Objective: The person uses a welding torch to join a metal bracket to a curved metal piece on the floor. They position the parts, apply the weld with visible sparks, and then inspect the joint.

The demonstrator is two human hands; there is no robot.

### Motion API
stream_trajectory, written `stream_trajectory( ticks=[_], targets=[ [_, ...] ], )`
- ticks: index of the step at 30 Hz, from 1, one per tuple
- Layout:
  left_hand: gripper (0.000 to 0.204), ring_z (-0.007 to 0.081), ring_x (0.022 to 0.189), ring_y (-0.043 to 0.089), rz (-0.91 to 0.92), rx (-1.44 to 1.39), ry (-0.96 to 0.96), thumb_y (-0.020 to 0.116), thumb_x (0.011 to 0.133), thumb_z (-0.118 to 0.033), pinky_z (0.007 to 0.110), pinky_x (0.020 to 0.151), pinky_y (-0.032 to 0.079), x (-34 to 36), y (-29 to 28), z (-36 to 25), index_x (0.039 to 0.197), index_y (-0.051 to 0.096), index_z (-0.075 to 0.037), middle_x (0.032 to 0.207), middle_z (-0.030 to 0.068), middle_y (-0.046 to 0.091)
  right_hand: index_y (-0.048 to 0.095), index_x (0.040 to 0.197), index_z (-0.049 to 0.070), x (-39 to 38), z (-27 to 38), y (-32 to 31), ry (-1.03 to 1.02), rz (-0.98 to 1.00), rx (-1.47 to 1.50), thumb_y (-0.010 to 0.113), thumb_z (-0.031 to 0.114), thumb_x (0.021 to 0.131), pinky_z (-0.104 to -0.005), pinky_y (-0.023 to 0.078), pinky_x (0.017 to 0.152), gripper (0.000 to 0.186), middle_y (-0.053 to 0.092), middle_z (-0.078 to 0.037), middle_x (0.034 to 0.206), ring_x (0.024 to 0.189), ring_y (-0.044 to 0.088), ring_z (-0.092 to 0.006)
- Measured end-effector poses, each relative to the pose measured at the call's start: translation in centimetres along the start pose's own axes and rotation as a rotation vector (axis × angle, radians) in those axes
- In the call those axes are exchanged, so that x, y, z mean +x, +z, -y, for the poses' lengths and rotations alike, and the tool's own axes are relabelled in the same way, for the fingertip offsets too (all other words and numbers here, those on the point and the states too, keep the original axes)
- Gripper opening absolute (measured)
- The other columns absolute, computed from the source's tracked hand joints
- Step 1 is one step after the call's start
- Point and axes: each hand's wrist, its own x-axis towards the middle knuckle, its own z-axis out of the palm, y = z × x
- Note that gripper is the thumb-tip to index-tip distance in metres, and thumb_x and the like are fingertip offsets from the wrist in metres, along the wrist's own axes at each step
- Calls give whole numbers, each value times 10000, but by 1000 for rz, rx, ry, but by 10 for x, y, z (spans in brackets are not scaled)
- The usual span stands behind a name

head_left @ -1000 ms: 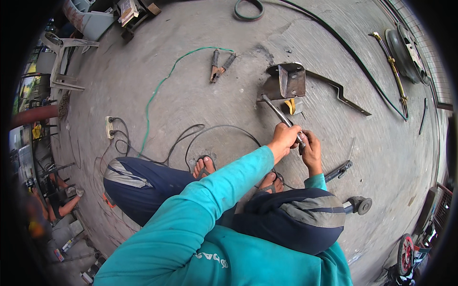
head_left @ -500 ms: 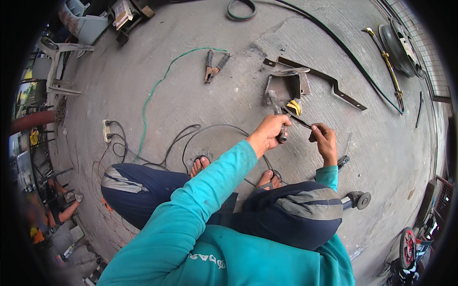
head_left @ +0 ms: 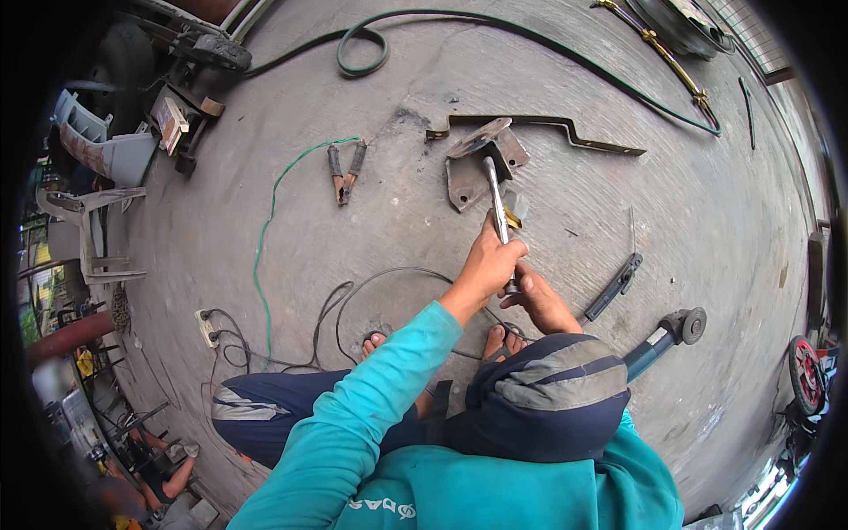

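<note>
Teal-sleeved left hand (head_left: 496,262) now clamps the steel hammer (head_left: 496,199) handle, and the right hand (head_left: 541,300) has closed in just beneath it. Its head has swung out to the rusty metal plates (head_left: 481,163) on concrete, apparently mid-strike.

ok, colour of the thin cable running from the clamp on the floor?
Green: the thin cable curves away from the rusty clamp. Head view shows it best.

i see a teal sleeve (head_left: 371,389), navy trousers with grey panels (head_left: 548,389), a silvery hammer (head_left: 496,199) over rusty brown plates (head_left: 468,172), a bright green wire (head_left: 265,238), a dark green hose (head_left: 459,22) and the mottled grey concrete floor (head_left: 707,230).
</note>
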Motion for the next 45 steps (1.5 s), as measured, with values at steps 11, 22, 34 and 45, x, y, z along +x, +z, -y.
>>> stream_trajectory(
  ticks=[11, 22, 34, 45],
  targets=[
    [1061, 516, 1392, 486, -177, 579, -41, 689, 845, -339, 487, 1169, 426, 45, 23, -7, 1608, 145, 160, 1520, 400, 385, 438, 1594, 120, 40, -33, 2, -40, -13, 332, 430, 903, 907, -591, 492, 1025, 1042, 520, -110, 1571, 1400, 533, -304],
    [1141, 524, 1315, 556, -160, 674, 11, 762, 798, -368, 484, 1114, 486, 32, 20, -16, 1586, 153, 187, 1462, 396, 432, 331, 1642, 117, 32, 9, 14, 4, 154, 580, 456, 958, 832, -687, 558, 967, 1174, 419, -154, 1630, 1457, 474, -393],
    [1071, 526, 1252, 610, -212, 752, 80, 809, 749, -389, 483, 1057, 531, 44, 13, -25, 1483, 328, 224, 1384, 443, 512, 331, 1643, 113, 44, 7, 13, -16, 162, 671, 488, 912, 875, -687, 575, 956, 1119, 437, -211, 1609, 1416, 515, -426],
    [1003, 379, 1002, 749, 21, 632, -65, 782, 743, -313, 442, 795, 620, 35, -33, -59, 1464, 373, 252, 1109, 332, 712, 576, 1319, -42, 54, 36, 40, 75, 101, 674, 682, 389, 982, -441, 605, 672, 556, 681, -191, 1074, 886, 670, -273]
  ],
)
